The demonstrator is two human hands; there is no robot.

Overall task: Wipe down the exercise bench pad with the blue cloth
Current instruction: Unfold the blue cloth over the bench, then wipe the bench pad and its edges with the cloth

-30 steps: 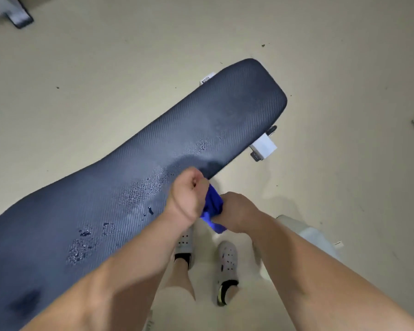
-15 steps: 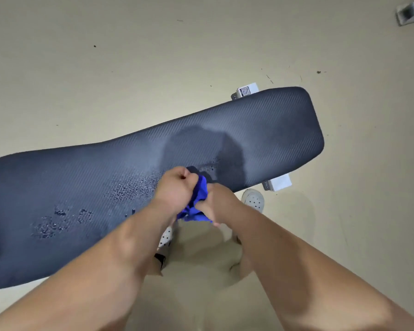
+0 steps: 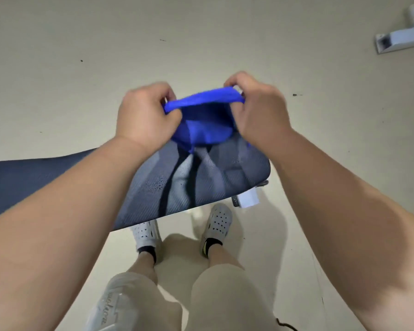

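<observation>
The blue cloth (image 3: 204, 118) hangs stretched between my two hands, raised above the right end of the dark textured bench pad (image 3: 208, 182). My left hand (image 3: 146, 115) pinches the cloth's left top corner. My right hand (image 3: 258, 108) pinches its right top corner. The cloth's lower part droops toward the pad without clearly touching it. A few water droplets sit on the pad near its middle. My forearms hide much of the pad's left and right parts.
A white bench foot (image 3: 247, 199) sticks out under the pad's right end. My feet in white perforated shoes (image 3: 218, 219) stand at the pad's near edge. A white equipment base (image 3: 402, 40) lies on the beige floor at the top right.
The cloth was bunched between both hands near the pad's near edge. Both hands have risen and moved apart, spreading it open. The view has shifted toward the pad's right end.
</observation>
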